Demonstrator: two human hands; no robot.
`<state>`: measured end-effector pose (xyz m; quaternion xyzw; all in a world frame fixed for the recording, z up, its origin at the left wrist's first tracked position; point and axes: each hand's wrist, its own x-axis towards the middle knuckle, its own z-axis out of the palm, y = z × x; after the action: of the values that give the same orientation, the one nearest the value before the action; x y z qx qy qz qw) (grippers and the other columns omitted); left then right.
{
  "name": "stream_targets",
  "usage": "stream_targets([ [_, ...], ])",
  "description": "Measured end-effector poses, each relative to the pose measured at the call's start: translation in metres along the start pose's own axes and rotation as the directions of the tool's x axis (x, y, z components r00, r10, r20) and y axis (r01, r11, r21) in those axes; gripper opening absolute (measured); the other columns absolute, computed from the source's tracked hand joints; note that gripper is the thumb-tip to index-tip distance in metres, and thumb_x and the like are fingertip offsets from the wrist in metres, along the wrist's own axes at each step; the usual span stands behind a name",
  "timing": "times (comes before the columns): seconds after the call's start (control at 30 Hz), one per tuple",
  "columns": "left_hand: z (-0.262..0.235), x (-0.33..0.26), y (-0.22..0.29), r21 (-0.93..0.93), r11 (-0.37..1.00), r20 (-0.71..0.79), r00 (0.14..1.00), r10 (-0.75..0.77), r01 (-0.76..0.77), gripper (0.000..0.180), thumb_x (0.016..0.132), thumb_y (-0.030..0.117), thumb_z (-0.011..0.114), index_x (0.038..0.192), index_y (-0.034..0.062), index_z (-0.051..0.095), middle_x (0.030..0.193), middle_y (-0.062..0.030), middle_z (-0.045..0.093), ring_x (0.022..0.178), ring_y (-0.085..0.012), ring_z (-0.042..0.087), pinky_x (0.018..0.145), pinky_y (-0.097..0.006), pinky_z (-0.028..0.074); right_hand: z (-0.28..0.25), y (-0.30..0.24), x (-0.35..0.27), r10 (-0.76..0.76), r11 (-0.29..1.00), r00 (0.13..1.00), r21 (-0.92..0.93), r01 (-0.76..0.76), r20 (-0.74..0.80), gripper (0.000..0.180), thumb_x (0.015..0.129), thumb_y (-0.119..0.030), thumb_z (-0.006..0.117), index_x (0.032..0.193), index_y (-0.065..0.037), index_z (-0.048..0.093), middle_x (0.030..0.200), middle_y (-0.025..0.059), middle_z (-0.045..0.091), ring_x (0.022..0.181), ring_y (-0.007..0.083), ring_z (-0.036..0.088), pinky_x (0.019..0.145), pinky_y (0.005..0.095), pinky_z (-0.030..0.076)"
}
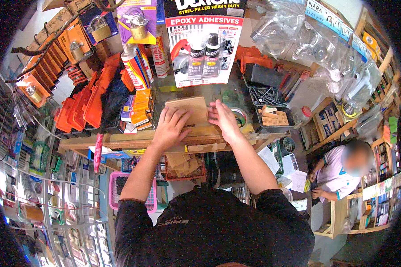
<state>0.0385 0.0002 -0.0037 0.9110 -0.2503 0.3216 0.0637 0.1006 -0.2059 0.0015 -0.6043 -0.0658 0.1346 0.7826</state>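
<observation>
A brown rectangular piece (196, 109), like a paper packet or cardboard, lies on the glass-topped counter (165, 95) in front of me. My left hand (170, 127) rests on its left side, fingers spread over the surface and thumb near its lower edge. At the right edge is my right hand (225, 119), its fingers stretched out and slightly apart. Whether those right fingertips touch the brown edge, I cannot tell. Beside my right hand a roll of tape (239, 116) is partly hidden.
Across the counter hangs a carded pair of adhesive tubes (205, 58). Orange-lidded boxes (96, 104) stand left; black trays with screws (267, 96) and wooden pieces (274, 116) stand right. A pink basket (150, 205) is below. Another person (341, 171) is at the right.
</observation>
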Motion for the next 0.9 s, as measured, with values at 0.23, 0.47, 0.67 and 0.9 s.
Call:
stream_targets([
  [0.23, 0.000, -0.024, 0.027, 0.102, 0.995, -0.042, 0.999, 0.014, -0.010, 0.054, 0.074, 0.029, 0.068, 0.125, 0.0200, 0.054, 0.121, -0.0014, 0.051, 0.116, -0.0256, 0.044, 0.105, -0.053, 0.027, -0.004, 0.005, -0.002, -0.128, 0.973, 0.992, -0.196, 0.125, -0.006, 0.040, 0.098, -0.040, 0.044, 0.107, -0.002, 0.055, 0.095, 0.0049, 0.059, 0.088, 0.0135, 0.056, 0.082, 0.0293, 0.046],
  [0.47, 0.017, -0.053, 0.047, 0.196, 0.980, -0.130, 0.991, -0.008, 0.034, 0.046, 0.071, 0.024, 0.069, 0.117, 0.0227, 0.062, 0.122, 0.0036, 0.052, 0.115, -0.0227, 0.042, 0.096, -0.046, 0.029, 0.010, 0.003, -0.034, -0.382, 0.818, 0.923, -0.480, 0.317, -0.042, 0.036, 0.098, -0.032, 0.047, 0.107, 0.002, 0.052, 0.091, 0.0071, 0.060, 0.085, 0.0131, 0.055, 0.077, 0.0275, 0.044],
  [0.67, 0.025, -0.060, 0.052, 0.099, 0.990, -0.051, 0.994, -0.097, 0.102, 0.048, 0.074, 0.023, 0.067, 0.121, 0.0192, 0.059, 0.120, -0.0005, 0.052, 0.114, -0.0244, 0.043, 0.096, -0.047, 0.030, 0.013, 0.009, -0.042, -0.369, 0.836, 0.928, -0.458, 0.302, -0.062, 0.033, 0.097, -0.028, 0.051, 0.111, 0.002, 0.051, 0.092, 0.0102, 0.062, 0.087, 0.0154, 0.059, 0.077, 0.0281, 0.046],
  [0.9, 0.019, -0.058, 0.058, 0.078, 0.987, -0.056, 0.989, -0.134, 0.138, 0.049, 0.073, 0.021, 0.066, 0.121, 0.0195, 0.058, 0.118, -0.0007, 0.053, 0.113, -0.0233, 0.045, 0.095, -0.045, 0.031, -0.006, 0.017, -0.052, -0.504, 0.777, 0.862, -0.470, 0.420, -0.063, 0.030, 0.095, -0.025, 0.055, 0.112, -0.001, 0.052, 0.094, 0.0137, 0.064, 0.084, 0.0188, 0.062, 0.069, 0.0290, 0.050],
])
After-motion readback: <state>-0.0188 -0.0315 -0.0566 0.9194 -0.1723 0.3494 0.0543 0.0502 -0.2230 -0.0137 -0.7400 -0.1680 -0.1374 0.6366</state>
